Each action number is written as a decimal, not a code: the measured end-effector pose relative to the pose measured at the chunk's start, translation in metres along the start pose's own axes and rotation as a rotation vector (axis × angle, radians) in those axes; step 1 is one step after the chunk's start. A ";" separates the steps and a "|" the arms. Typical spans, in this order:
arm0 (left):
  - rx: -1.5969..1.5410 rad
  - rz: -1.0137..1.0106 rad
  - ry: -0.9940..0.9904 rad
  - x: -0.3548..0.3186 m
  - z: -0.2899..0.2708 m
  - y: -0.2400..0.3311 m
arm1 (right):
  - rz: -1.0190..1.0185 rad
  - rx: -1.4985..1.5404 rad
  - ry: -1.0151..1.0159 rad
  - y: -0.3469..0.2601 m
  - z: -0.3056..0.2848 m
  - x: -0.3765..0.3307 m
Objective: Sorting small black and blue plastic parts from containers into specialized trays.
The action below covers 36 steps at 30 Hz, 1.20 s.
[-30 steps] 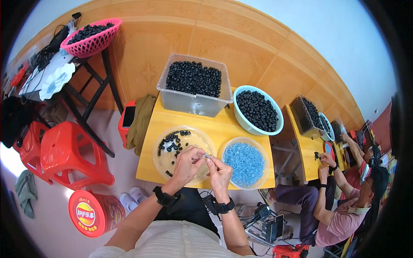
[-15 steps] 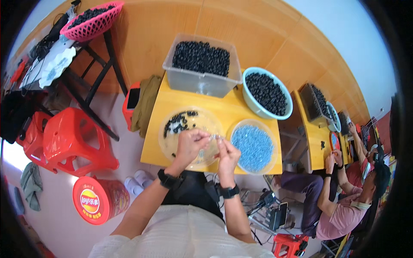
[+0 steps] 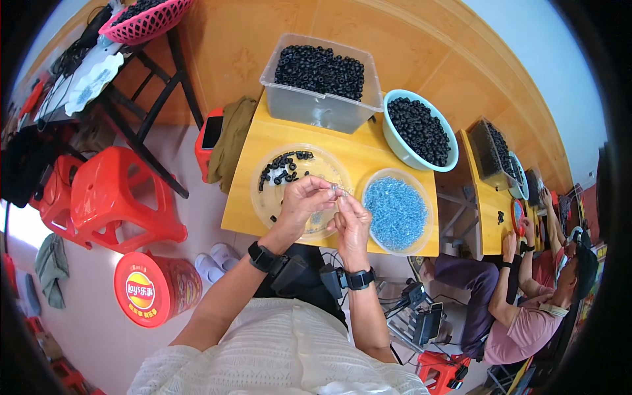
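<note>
Over the front of a shallow clear round tray [image 3: 264, 205], my two hands meet fingertip to fingertip. Thumb and forefinger of my left hand [image 3: 304, 205] pinch a small pale, see-through piece [image 3: 336, 189]. My right hand [image 3: 352, 227] is closed too, its fingertips pressed on the same piece from the right. What exactly the piece is stays too small to tell. Small black rings [image 3: 280, 168] lie scattered at the tray's back left. Close to my right hand stands a round clear dish full of small light-blue see-through pieces [image 3: 396, 212].
A clear plastic bin [image 3: 316, 110] of black rings stands at the table's back, with a light-blue basin [image 3: 411, 157] of them beside it. Red stools [image 3: 122, 191] and a red bucket [image 3: 155, 289] are on the left. At right a co-worker [image 3: 526, 326] sits at another yellow table [image 3: 488, 224].
The view has shifted, so the table sits slightly higher and further right. My fingers have closed nearer together around the small piece, and my right hand's other fingers curl in more.
</note>
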<state>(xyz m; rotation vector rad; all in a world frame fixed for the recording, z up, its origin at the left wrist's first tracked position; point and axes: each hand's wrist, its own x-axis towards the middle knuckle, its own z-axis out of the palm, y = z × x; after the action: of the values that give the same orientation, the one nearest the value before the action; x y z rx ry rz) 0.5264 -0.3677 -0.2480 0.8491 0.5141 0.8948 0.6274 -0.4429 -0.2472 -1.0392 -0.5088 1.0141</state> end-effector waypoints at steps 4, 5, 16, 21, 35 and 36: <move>0.058 0.039 -0.013 0.001 -0.004 -0.001 | -0.142 -0.168 0.069 -0.006 0.006 -0.005; 0.074 0.040 -0.012 0.002 -0.005 0.000 | -0.195 -0.189 0.077 -0.009 0.005 -0.005; 0.244 0.096 -0.092 0.002 -0.012 -0.010 | -0.200 -0.808 0.023 -0.025 -0.006 0.012; 0.935 0.357 -0.164 0.003 -0.010 0.011 | -0.604 -1.419 -0.052 -0.038 -0.001 0.007; 1.010 0.418 -0.149 0.002 -0.005 0.001 | -0.544 -1.532 0.015 -0.026 -0.004 0.014; 0.995 0.392 -0.140 0.001 -0.005 -0.001 | -0.537 -1.491 0.029 -0.025 -0.004 0.015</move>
<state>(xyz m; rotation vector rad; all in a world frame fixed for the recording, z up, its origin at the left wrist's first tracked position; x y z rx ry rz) 0.5238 -0.3655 -0.2515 1.9544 0.6881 0.9086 0.6484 -0.4353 -0.2286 -2.0185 -1.5177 -0.0308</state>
